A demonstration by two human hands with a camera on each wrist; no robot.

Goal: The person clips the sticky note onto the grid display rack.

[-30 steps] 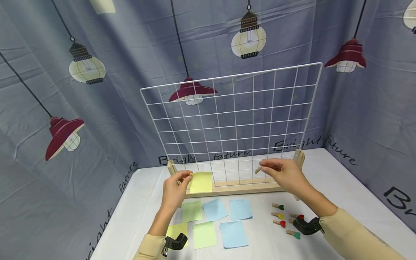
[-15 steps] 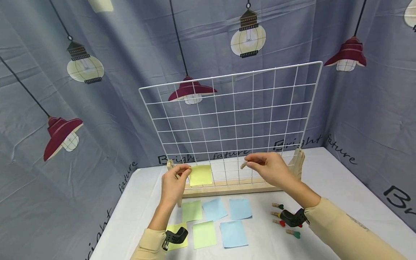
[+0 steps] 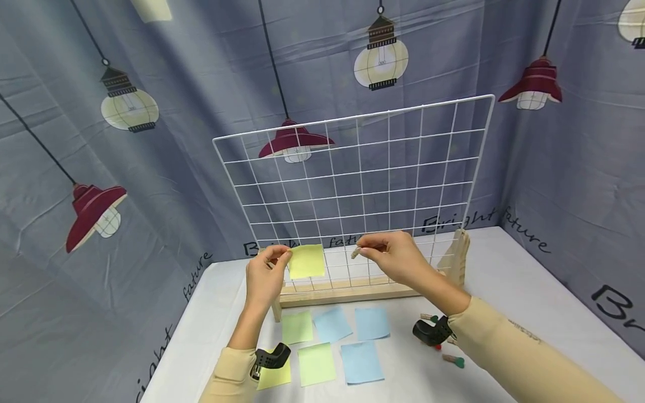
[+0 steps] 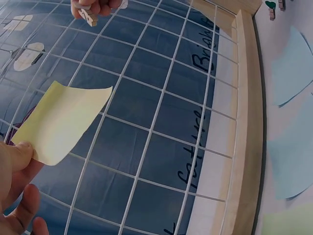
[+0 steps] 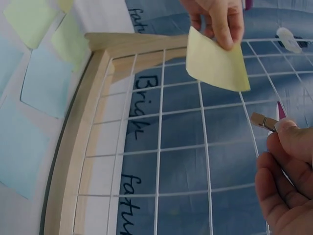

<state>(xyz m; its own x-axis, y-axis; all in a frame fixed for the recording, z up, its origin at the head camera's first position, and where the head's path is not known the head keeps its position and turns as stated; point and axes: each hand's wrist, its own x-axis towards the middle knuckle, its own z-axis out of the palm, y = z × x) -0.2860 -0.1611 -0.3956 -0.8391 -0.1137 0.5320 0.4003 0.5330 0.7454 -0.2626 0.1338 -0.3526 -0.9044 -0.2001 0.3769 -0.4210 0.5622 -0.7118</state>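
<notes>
My left hand [image 3: 264,277] pinches a yellow sticky note [image 3: 307,261] by its left edge, in front of the lower left of a white wire grid panel [image 3: 353,195]. In the left wrist view the note [image 4: 63,122] stands out flat from the thumb and fingertips, its far corner slightly curled. My right hand [image 3: 398,257] pinches a small wooden clothespin [image 3: 355,253] a short way to the right of the note. The right wrist view shows the clothespin [image 5: 264,121] apart from the note, its wooden end pointing toward it.
On the white table [image 3: 201,330] lie green notes [image 3: 316,364], several blue notes [image 3: 362,362] and another yellow note [image 3: 276,376]. Clothespins with coloured hearts [image 3: 453,360] lie at the right, partly behind my right sleeve. A wooden base [image 3: 347,293] holds the grid upright.
The left hand has raised the yellow note a little up the grid. My right hand has carried the clothespin leftward and slightly up, closer to the note.
</notes>
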